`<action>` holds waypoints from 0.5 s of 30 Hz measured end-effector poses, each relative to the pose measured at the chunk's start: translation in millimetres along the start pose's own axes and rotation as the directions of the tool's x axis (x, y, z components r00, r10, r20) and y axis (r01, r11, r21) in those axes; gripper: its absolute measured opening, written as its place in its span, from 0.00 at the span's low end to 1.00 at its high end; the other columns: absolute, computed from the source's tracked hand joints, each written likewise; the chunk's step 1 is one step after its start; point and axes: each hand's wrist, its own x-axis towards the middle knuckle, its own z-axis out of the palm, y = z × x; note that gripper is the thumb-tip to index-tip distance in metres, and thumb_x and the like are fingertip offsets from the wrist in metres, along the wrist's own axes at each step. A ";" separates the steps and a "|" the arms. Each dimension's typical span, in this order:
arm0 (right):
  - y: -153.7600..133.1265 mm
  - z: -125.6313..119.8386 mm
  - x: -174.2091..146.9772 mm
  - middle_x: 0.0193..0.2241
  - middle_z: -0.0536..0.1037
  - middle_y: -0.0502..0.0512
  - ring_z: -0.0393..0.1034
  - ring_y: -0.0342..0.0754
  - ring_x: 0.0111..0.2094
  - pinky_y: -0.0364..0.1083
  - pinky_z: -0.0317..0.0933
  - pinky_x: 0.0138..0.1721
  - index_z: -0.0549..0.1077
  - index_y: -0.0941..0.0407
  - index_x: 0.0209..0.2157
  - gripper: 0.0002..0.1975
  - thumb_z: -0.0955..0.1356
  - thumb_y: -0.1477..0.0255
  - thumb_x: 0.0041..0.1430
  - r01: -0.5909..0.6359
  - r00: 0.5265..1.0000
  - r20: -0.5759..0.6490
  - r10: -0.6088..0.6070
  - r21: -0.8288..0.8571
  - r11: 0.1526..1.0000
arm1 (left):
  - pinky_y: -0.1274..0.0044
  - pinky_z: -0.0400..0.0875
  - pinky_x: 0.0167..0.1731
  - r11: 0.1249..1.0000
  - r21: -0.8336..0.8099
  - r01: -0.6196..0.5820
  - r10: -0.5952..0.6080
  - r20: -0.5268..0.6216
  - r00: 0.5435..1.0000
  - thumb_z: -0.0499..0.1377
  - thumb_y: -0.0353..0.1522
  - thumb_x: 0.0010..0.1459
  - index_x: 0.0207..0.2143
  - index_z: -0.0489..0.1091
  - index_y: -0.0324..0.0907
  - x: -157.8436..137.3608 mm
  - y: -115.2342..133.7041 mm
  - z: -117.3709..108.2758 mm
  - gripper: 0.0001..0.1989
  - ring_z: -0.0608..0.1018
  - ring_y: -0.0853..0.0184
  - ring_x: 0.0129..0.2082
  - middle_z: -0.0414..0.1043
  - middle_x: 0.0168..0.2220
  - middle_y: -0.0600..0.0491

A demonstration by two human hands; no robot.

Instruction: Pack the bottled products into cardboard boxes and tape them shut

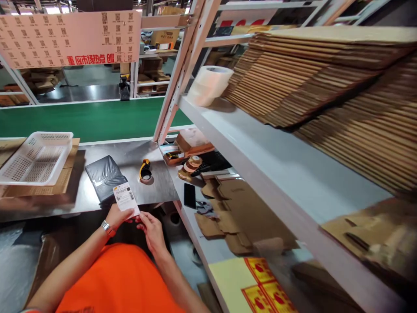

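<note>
My left hand (pixel 119 216) and my right hand (pixel 150 229) together pinch a white shipping label (pixel 124 197) with a barcode, held up near my orange shirt at the front edge of the metal worktop (pixel 153 187). A watch sits on my left wrist. Just beyond the label lies a flat black plastic package (pixel 103 175) on the worktop. A yellow-and-black tape dispenser (pixel 145 171) rests to the right of that package.
A white perforated basket (pixel 35 156) stands on cardboard at the left. Behind runs a green conveyor belt (pixel 84 119). The white shelf (pixel 276 165) at right holds stacked flat cartons (pixel 325 78) and a tape roll (pixel 210 84). A black phone (pixel 189 195), cardboard pieces and red-yellow stickers (pixel 263 287) lie below.
</note>
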 end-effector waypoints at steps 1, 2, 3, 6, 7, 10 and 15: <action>1.0 -1.8 -0.1 0.32 0.85 0.55 0.76 0.48 0.35 0.44 0.69 0.32 0.89 0.55 0.35 0.24 0.84 0.50 0.46 0.007 1.000 -0.015 -0.007 -0.011 1.000 | 0.65 0.86 0.35 1.000 -0.004 0.006 -0.006 0.008 1.000 0.78 0.43 0.40 0.40 0.82 0.38 0.5 -0.9 1.8 0.27 0.88 0.52 0.38 0.87 0.43 0.41; 2.1 -3.5 -0.1 0.32 0.86 0.55 0.76 0.49 0.34 0.44 0.68 0.32 0.89 0.55 0.35 0.24 0.84 0.50 0.46 0.014 1.000 -0.027 -0.015 -0.024 1.000 | 0.65 0.86 0.35 1.000 -0.003 0.016 -0.016 0.020 1.000 0.78 0.44 0.41 0.41 0.82 0.37 1.2 -2.1 3.7 0.27 0.88 0.51 0.38 0.87 0.42 0.41; 3.3 -4.9 0.2 0.31 0.86 0.56 0.77 0.49 0.34 0.45 0.68 0.32 0.89 0.55 0.35 0.24 0.84 0.50 0.45 0.020 0.999 -0.036 -0.022 -0.036 0.999 | 0.64 0.86 0.36 1.000 0.007 0.026 -0.026 0.036 0.999 0.78 0.44 0.42 0.42 0.82 0.37 2.1 -3.5 5.5 0.28 0.88 0.50 0.39 0.87 0.43 0.40; 6.1 -6.4 1.2 0.31 0.87 0.57 0.77 0.50 0.34 0.46 0.69 0.33 0.90 0.56 0.33 0.24 0.83 0.49 0.45 0.042 0.997 -0.058 -0.046 -0.070 0.997 | 0.57 0.84 0.52 0.992 0.119 -0.034 0.034 -0.002 0.999 0.79 0.41 0.44 0.50 0.80 0.35 3.2 -8.2 9.2 0.32 0.87 0.45 0.51 0.84 0.52 0.35; 6.8 -5.9 1.5 0.31 0.87 0.58 0.77 0.50 0.34 0.46 0.69 0.33 0.90 0.56 0.33 0.25 0.83 0.48 0.45 0.047 0.996 -0.066 -0.052 -0.082 0.996 | 0.55 0.80 0.60 0.978 0.187 -0.098 0.111 -0.060 0.992 0.79 0.40 0.43 0.55 0.78 0.35 2.6 -9.4 9.4 0.37 0.84 0.42 0.58 0.81 0.58 0.33; 8.6 -2.2 2.0 0.30 0.87 0.58 0.77 0.51 0.33 0.47 0.69 0.33 0.90 0.57 0.32 0.26 0.82 0.47 0.45 0.060 0.994 -0.084 -0.070 -0.118 0.991 | 0.54 0.65 0.74 0.853 0.391 -0.345 0.407 -0.088 0.909 0.78 0.43 0.49 0.65 0.74 0.37 -3.9 -9.5 6.4 0.43 0.72 0.42 0.72 0.72 0.69 0.33; 13.4 6.5 3.9 0.31 0.87 0.58 0.76 0.52 0.32 0.48 0.70 0.34 0.89 0.57 0.34 0.29 0.79 0.44 0.50 0.126 0.991 -0.026 -0.135 -0.225 0.966 | 0.67 0.81 0.50 0.807 0.356 -0.471 0.322 0.403 0.857 0.55 0.55 0.74 0.44 0.86 0.39 -15.5 -5.6 -3.3 0.31 0.85 0.57 0.43 0.86 0.41 0.45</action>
